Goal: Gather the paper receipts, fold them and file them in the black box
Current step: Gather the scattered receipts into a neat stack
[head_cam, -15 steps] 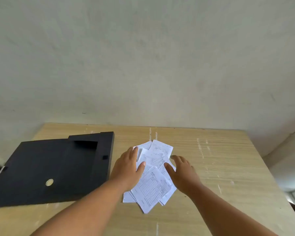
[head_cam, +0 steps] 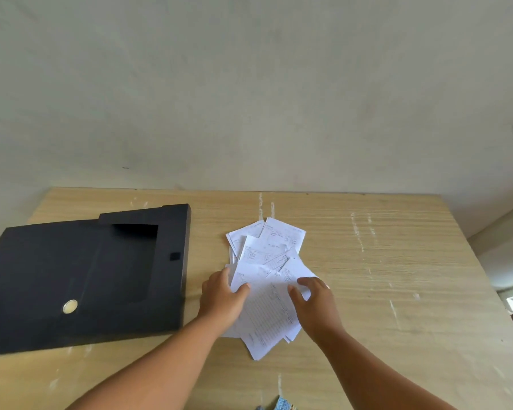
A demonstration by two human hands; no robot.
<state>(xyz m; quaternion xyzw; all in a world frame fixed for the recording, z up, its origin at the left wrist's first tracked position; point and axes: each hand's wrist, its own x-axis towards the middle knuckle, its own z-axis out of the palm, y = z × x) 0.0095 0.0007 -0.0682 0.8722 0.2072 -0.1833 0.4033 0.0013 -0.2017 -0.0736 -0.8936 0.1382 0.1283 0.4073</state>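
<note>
My left hand (head_cam: 222,297) and right hand (head_cam: 314,303) each pinch a side of the loose pile of paper receipts (head_cam: 268,279), thumbs on top, on the wooden desk (head_cam: 397,261). The black box (head_cam: 80,273) lies flat just left of the pile, apart from it.

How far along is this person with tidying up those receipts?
Only just begun. Nothing is filed: the black box lies shut on the table. In hand: the left hand and right hand grip the sides of the loose receipts, still fanned out unevenly. Left: squaring the pile, folding, opening the box, filing.
</note>
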